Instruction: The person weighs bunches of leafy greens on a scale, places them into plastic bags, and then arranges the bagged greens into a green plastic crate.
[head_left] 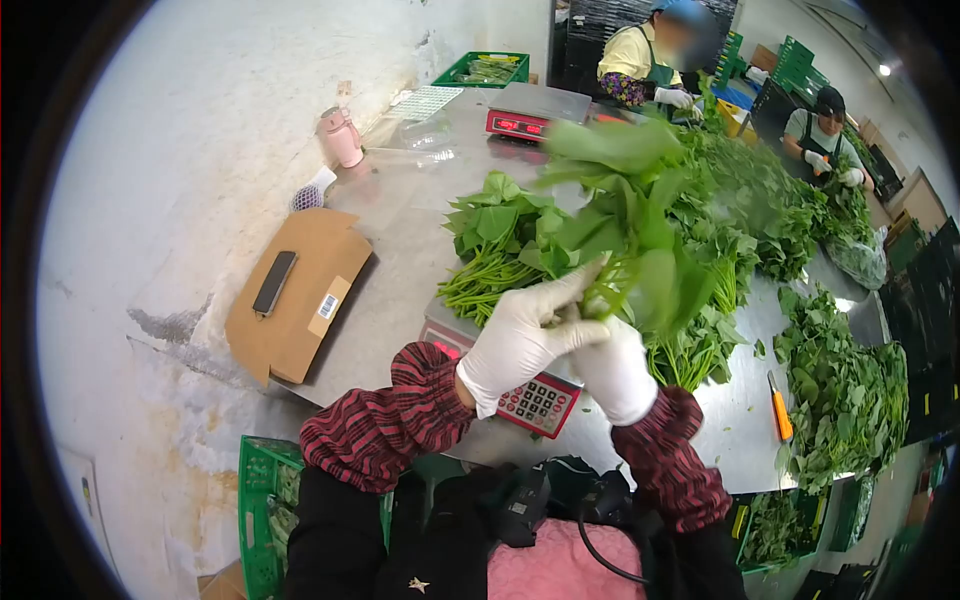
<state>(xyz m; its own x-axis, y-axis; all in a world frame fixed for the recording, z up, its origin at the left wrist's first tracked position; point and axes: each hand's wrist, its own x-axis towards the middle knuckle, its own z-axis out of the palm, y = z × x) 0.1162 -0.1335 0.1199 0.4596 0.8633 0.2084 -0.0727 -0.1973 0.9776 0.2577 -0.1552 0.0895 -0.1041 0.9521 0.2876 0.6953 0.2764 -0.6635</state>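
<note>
A bunch of leafy greens (640,230), its leaves blurred by motion, is held up over the table in front of me. My left hand (520,335), in a white glove, closes on the stems from the left with its index finger reaching along them. From the right, my gloved right hand (615,370) wraps round the lower stems, which it mostly hides. Below both hands is a red scale (540,403) with a keypad, partly covered by my left hand. Another bunch of greens (495,240) lies on its plate, stems toward me.
On the metal table (400,270) are a cardboard box (290,345) with a phone (274,283), a pink jug (341,137), a second scale (530,112) and an orange-handled knife (780,410). Greens heap (845,390) at right. Two co-workers (640,60) stand across. A green crate (262,500) sits below left.
</note>
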